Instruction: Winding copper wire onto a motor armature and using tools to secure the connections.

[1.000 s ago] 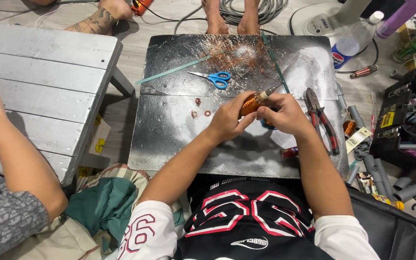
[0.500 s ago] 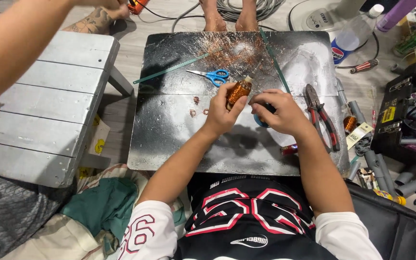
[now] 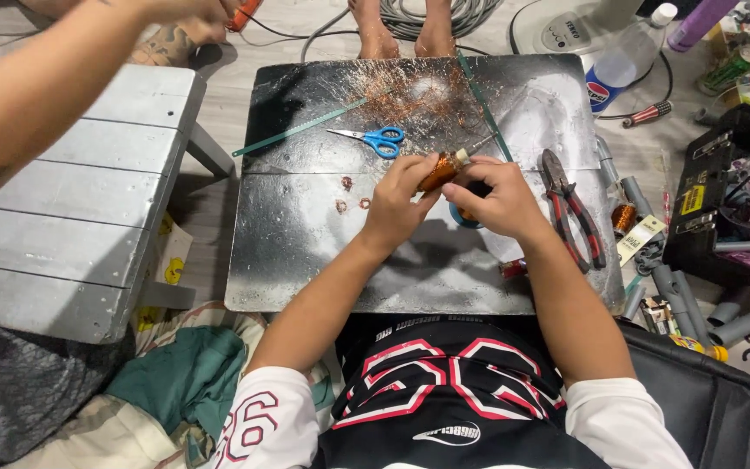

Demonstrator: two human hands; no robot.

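2 hands meet on a small copper wire coil [image 3: 438,171], which I hold just above the metal worktop [image 3: 323,252]. My left hand [image 3: 395,203] grips the coil's lower end with fingers curled around it, and my right hand [image 3: 495,198] is closed beside it, fingertips pinching near the coil's upper end. A thin rod sticks out of the top of the coil, pointing away from me. Under my right hand a bit of blue tape roll [image 3: 462,219] shows on the worktop. Ahead of my left hand lie blue-handled scissors [image 3: 375,139] and a long green strip [image 3: 301,128]; 3 small copper bits [image 3: 345,184] sit just left of that hand. Right of my right hand lie red-and-black pliers [image 3: 570,207]. Farther right, off the worktop, are grey pipe pieces [image 3: 674,291] and a black toolbox [image 3: 722,200]. Far to the left stands a grey wooden bench [image 3: 71,217], with another person's arm [image 3: 36,95] above it.
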